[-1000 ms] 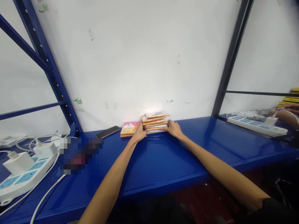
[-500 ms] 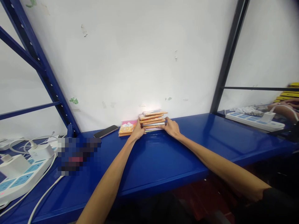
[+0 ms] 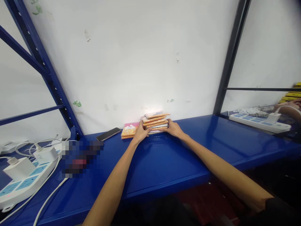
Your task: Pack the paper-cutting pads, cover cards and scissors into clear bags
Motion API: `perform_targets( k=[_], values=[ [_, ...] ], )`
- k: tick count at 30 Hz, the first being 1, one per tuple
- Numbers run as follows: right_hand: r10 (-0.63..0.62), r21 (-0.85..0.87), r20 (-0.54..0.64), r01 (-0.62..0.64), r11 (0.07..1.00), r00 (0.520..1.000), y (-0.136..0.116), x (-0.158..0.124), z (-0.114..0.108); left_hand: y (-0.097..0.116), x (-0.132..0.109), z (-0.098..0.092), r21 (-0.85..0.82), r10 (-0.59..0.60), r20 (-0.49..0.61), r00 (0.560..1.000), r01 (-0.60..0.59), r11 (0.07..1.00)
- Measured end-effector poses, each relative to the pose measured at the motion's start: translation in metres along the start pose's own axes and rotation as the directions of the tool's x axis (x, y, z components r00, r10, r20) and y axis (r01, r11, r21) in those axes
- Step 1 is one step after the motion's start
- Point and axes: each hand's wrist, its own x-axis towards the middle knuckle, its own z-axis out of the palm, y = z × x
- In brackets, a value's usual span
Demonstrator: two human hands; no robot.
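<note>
A stack of several thin packets in shiny clear wrapping with orange edges [image 3: 155, 121] is held between my two hands near the wall. My left hand [image 3: 141, 133] grips its left side, and my right hand [image 3: 173, 128] clasps the right side. The packets lie a little unevenly on one another. Just left of the stack, partly behind my left hand, pink and orange packets [image 3: 129, 130] rest on the blue table [image 3: 164, 163]. Whether the held stack touches what lies under it is hard to see.
A black phone [image 3: 108, 134] lies left of the packets. White power strips with plugs and cables stand at the far left [image 3: 28, 182] and beyond the right post [image 3: 258, 123]. Blue rack posts rise on both sides. Another person's hand shows at the right edge.
The view has shifted slightly, moving everything a little to the right. Both hands keep their hold on the stack, which seems tilted or raised very slightly.
</note>
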Motion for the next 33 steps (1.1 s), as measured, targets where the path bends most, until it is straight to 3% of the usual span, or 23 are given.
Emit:
perform_targets(
  k=[14,22,27,33],
  values=[
    [-0.107,-0.019,0.01,0.107,0.994,0.994,0.0,-0.004,-0.009,0.002,0.0,-0.001,0.24,0.007,-0.016,1.0,-0.003,0.971],
    [-0.04,-0.032,-0.001,0.04,0.999,0.999,-0.001,-0.005,-0.012,0.002,0.002,0.0,0.26,-0.005,0.062,0.998,-0.011,0.966],
    [-0.035,0.015,-0.009,0.035,0.999,0.999,0.0,-0.001,-0.013,0.004,0.004,0.001,0.28,0.031,0.071,0.997,-0.05,0.959],
    [-0.009,0.17,-0.051,0.018,0.985,0.999,-0.001,0.005,-0.014,0.008,-0.001,0.009,0.312,0.126,0.009,0.992,-0.123,0.942]
  ],
)
